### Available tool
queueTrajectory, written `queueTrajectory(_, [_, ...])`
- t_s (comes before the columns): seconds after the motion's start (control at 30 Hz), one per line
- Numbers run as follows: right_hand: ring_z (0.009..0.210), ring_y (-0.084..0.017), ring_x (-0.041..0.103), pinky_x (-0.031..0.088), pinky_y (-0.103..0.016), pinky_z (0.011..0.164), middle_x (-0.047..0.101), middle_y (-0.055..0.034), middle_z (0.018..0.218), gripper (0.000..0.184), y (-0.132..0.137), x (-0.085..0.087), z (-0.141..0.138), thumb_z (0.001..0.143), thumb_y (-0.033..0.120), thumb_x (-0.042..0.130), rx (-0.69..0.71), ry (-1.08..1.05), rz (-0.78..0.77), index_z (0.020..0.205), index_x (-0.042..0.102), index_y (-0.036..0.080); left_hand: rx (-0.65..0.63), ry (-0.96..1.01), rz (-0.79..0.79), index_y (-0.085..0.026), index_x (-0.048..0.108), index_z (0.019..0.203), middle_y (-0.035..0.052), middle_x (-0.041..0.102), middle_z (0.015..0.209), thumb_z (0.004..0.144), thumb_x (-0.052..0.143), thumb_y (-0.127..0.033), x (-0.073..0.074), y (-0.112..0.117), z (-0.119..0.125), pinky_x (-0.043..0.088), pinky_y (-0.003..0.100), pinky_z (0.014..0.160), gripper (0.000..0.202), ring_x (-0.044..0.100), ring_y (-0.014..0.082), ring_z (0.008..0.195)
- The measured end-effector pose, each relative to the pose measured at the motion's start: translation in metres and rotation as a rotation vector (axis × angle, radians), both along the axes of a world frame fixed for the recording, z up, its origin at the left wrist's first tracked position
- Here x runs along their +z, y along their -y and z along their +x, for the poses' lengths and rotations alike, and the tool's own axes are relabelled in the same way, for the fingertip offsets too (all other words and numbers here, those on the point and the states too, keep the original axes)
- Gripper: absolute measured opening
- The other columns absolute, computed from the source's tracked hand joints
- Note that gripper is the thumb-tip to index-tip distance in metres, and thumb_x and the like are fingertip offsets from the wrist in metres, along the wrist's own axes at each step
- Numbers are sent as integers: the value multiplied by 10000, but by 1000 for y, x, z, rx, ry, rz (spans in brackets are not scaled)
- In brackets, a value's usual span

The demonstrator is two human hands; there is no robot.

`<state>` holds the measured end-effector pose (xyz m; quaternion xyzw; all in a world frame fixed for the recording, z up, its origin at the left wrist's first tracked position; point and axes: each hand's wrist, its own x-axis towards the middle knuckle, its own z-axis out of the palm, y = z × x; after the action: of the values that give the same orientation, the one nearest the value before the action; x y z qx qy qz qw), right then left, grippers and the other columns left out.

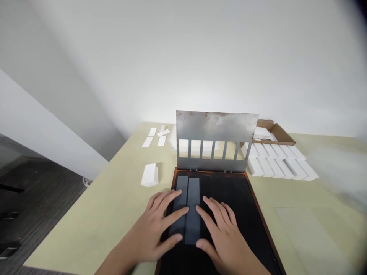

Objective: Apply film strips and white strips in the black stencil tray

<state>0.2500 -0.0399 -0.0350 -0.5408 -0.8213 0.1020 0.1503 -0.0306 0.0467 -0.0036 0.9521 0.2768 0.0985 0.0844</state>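
Gripping nothing, fingers spread, the left hand point(153, 217) and right hand point(223, 229) lie along 2 smooth, slim dark strips point(194, 217), lower centre of the frame. Uneven finger pressure could skew them on the black board point(226, 191); above, the thin, blotchy metal flap point(218, 126) has 6 rectangular holes.

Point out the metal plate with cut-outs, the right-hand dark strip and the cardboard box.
Metal plate point(216, 130): head view, on its solid upper part.
Right-hand dark strip point(193, 219): head view, on its flat face, near the middle.
Cardboard box point(283, 134): head view, on its inner right wall.
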Motion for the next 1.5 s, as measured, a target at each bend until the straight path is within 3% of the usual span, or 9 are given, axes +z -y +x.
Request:
queueTrajectory(0.3, [1494, -393, 469, 447, -655, 1156, 386, -131, 1711, 679, -1, 0, -3, 1069, 593, 485, -14, 19, 21, 1656, 396, 265, 15, -19, 28, -368, 376, 1647, 91, 187, 1765, 1033, 597, -471, -3, -2, 1, 364, 648, 1179, 660, 319, 431, 1536])
queueTrajectory(0.53, [1514, -385, 448, 423, -647, 1186, 370, -116, 1721, 639, 1, 0, -3, 1071, 562, 499, -30, 7, 5, 1641, 425, 282, 196, 43, 77, -333, 465, 1599, 91, 310, 1720, 1087, 497, -380, -11, -4, -5, 409, 597, 1158, 515, 372, 391, 1514])
queueTrajectory(0.67, [1511, -384, 450, 423, -645, 1189, 372, -107, 1722, 677, 2, -1, -3, 1065, 552, 521, -42, -11, 17, 1671, 359, 298, 189, 33, 89, -324, 457, 1606, 106, 329, 1708, 1087, 504, -394, -12, -5, -5, 418, 587, 1149, 526, 385, 387, 1504])
queueTrajectory(1.13, [1542, -377, 419, 423, -665, 1199, 329, -112, 1738, 666, 0, 2, -5, 1093, 574, 431, -38, 30, -34, 1680, 338, 276, 182, 0, 133, -340, 328, 1672, 121, 345, 1700, 1092, 503, -452, -13, -4, -4, 427, 575, 1134, 616, 417, 385, 1479])
queueTrajectory(1.5, [1542, -387, 418, 408, -693, 1205, 331, -131, 1736, 672, -1, -3, -5, 1093, 567, 435, -40, 27, -19, 1683, 331, 263, 176, -8, 119, -341, 326, 1672, 116, 317, 1712, 1088, 523, -444, -15, -3, -7, 409, 567, 1152, 625, 395, 383, 1497])
